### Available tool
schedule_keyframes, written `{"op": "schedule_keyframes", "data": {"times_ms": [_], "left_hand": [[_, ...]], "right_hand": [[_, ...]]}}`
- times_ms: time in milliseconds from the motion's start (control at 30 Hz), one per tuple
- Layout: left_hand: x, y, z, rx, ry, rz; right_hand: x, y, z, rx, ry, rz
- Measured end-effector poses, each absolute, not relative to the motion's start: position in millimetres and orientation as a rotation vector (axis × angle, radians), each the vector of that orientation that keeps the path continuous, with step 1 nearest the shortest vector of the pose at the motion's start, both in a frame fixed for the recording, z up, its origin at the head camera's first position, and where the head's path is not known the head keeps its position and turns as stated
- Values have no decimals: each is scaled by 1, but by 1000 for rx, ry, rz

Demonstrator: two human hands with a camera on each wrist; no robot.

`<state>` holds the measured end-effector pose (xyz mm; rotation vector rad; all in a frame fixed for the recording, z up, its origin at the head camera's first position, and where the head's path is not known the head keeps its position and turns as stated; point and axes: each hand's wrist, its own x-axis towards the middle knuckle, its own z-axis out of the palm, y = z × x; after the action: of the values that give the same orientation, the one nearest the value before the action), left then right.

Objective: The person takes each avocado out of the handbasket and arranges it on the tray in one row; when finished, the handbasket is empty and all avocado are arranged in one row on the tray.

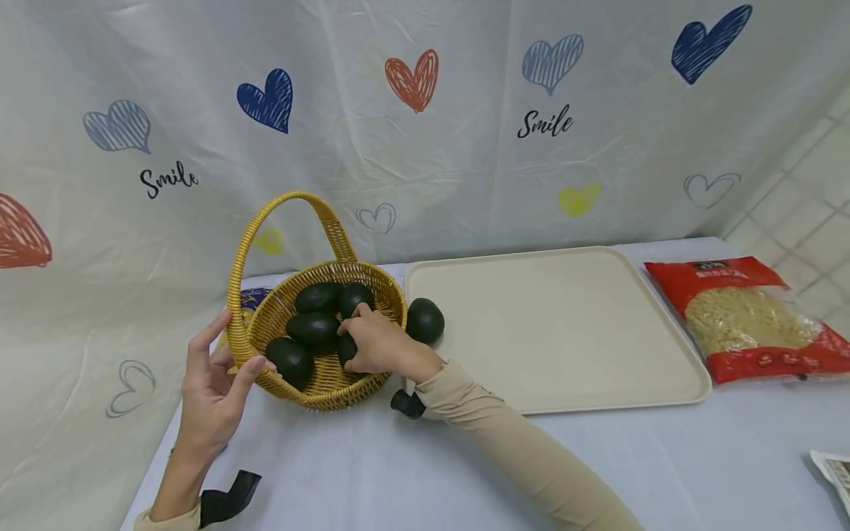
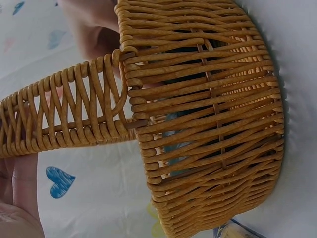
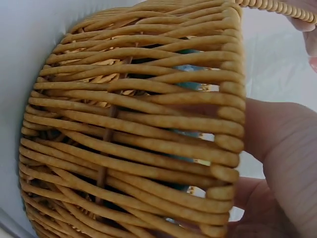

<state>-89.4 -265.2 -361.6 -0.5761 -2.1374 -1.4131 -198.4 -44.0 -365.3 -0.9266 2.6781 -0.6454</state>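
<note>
A yellow-brown wicker basket [image 1: 325, 399] with a tall arched handle [image 1: 240, 276] stands at the left of the table, several dark green avocados [image 1: 313, 330] inside it. My left hand [image 1: 215, 387] holds the basket at the foot of the handle, thumb by the rim. Reaching over the right rim, my right hand [image 1: 380, 343] grips an avocado [image 1: 346, 349] down in the basket. In the right wrist view the wicker wall hides most of what that hand [image 3: 290, 144] holds. One more avocado [image 1: 425, 321] lies outside, between the basket and the tray's left part.
A large cream tray [image 1: 544, 332] lies right of the basket. Beyond it is a red bag of pasta [image 1: 750, 317]. A blue package [image 1: 254, 298] shows partly behind the basket. A white packet [image 1: 833, 472] enters at the right edge. A heart-printed cloth [image 1: 465, 147] hangs behind.
</note>
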Motion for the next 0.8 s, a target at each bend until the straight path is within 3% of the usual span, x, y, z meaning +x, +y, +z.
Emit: {"op": "schedule_keyframes", "data": {"times_ms": [400,800], "left_hand": [[-90,-264,-364,-637,-2079,-1508],[-90,-263,-363,-595,-2111,-1478]], "right_hand": [[-200,-33,-375,-1156,2578,-713],[-206,-30,-373,-1195,2481,-722]]}}
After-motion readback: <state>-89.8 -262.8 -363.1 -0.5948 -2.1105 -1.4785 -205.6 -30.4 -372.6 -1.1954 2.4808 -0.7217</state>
